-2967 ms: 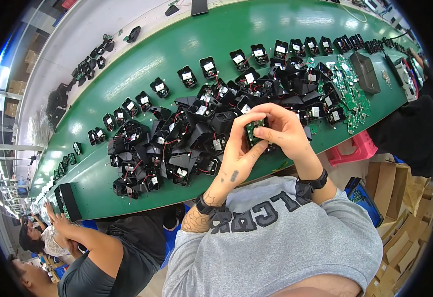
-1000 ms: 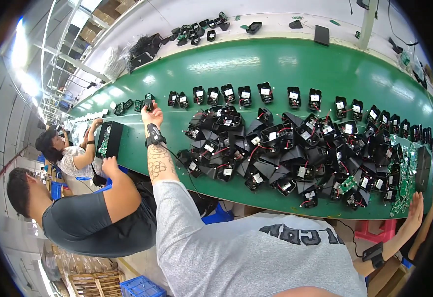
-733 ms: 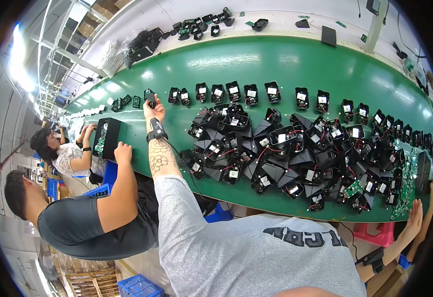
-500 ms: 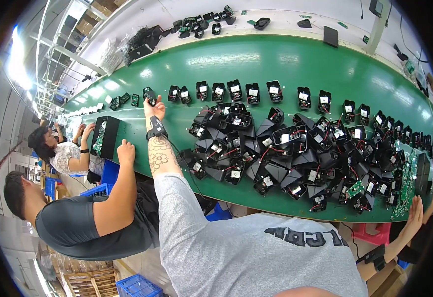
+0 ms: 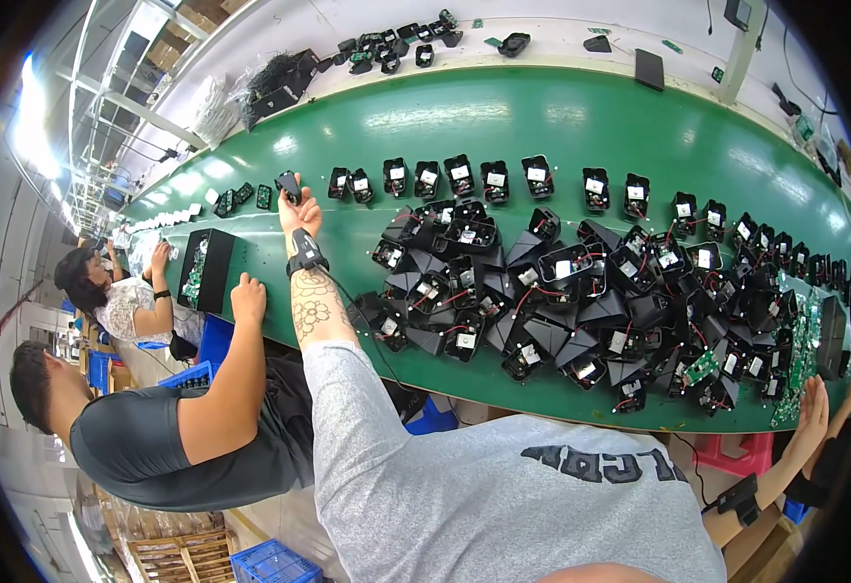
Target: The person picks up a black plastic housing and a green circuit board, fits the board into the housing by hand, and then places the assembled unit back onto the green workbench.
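Observation:
At the far left of the row, my left hand [image 5: 301, 214] is closed on a small black plastic housing [image 5: 288, 184], held tilted over the green table [image 5: 532, 121]. To its right stands a long row of open black housings [image 5: 459, 177] with white blocks and red wires inside. A large jumbled pile of similar black housings [image 5: 547, 337] lies nearer me. At the right edge my right hand [image 5: 813, 413] is open, its fingers stretched and together, holding nothing. It rests by the table's edge beside a heap of green circuit boards [image 5: 795, 340].
A person in a dark shirt [image 5: 158, 442] sits to my left, one hand at the table edge. Beyond, another person [image 5: 134, 311] works near a black box of boards [image 5: 213, 267]. A shelf [image 5: 561, 53] with more housings runs behind. A pink stool [image 5: 731, 455] is below the table.
The black housing in my left hand has tipped over, showing its smooth outer side. My right hand has shifted slightly left. The farther person's hands have moved.

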The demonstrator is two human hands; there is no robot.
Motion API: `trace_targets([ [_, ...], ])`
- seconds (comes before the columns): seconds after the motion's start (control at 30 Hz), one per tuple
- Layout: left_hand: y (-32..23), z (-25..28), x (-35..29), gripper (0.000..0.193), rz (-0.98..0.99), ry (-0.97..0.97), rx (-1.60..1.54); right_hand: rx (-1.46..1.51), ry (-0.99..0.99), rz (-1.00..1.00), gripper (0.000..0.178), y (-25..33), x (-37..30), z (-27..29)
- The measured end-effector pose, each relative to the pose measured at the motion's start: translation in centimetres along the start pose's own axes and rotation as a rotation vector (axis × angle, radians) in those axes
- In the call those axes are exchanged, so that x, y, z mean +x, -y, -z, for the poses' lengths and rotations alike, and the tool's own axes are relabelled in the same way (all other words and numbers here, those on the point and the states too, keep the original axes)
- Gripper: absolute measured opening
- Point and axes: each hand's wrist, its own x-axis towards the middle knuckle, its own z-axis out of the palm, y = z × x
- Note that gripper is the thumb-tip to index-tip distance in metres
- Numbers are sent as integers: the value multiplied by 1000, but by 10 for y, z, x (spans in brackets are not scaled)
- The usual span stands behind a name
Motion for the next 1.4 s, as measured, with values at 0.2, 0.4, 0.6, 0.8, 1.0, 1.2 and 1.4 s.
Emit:
trace_targets([
  [0.2, -4, 12, -1, 39, 72, 30, -8, 22, -20, 0, 36, 5, -1, -9],
  [0.4, -9, 7, -14, 34, 172, -100, 178, 18, -5, -48, 36, 6, 3, -16],
  [0.6, -12, -3, -28, 31, 274, -231, 367, 27, 33, -46, 37, 1, 8, -20],
  [0.8, -23, 7, -24, 29, 414, -138, 481, 30, 70, -30, 36, 1, 12, -23],
  [1.0, -36, 25, 16, 29, 66, -335, 619, 38, 72, -29, 36, 5, 8, -25],
  [1.2, -7, 39, 21, 44, -325, -527, 1090, 65, 66, -29, 36, 1, 3, -10],
  [1.4, 22, 14, -26, 19, -64, -486, 1792, 46, 40, -10, 36, 2, -1, -18],
])
